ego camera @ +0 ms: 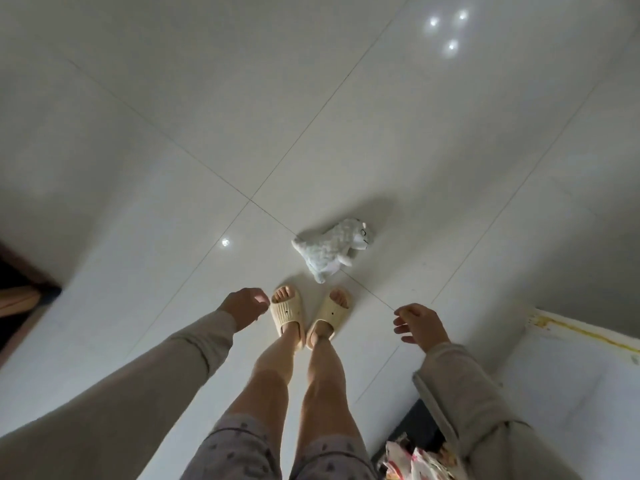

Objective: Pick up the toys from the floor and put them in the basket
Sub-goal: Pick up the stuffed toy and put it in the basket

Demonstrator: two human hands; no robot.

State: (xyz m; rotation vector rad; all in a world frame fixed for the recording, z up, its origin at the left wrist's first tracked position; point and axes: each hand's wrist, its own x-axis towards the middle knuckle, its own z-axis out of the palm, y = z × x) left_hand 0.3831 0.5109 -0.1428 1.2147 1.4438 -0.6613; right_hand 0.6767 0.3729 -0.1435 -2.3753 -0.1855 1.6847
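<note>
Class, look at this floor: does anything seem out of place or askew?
Yes: a white plush toy lies tipped on its side on the tiled floor, just ahead of the slippers. Both hands, left and right, are empty.

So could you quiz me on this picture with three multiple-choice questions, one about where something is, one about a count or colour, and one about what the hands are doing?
1. Where does the plush toy lie?
A. On the tiled floor, just ahead of the person's feet
B. In the person's left hand
C. On a chair

2. How many plush toys can be seen on the floor?
A. Three
B. One
C. Five

3. What state are the hands in?
A. Both grip the toy
B. One holds a slipper
C. Both are empty

Answers:
1. A, since the white toy rests on the tiles just beyond the cream slippers.
2. B, since only one toy shows on the floor.
3. C, since the left hand and the right hand hang loosely curled, holding nothing.
</note>
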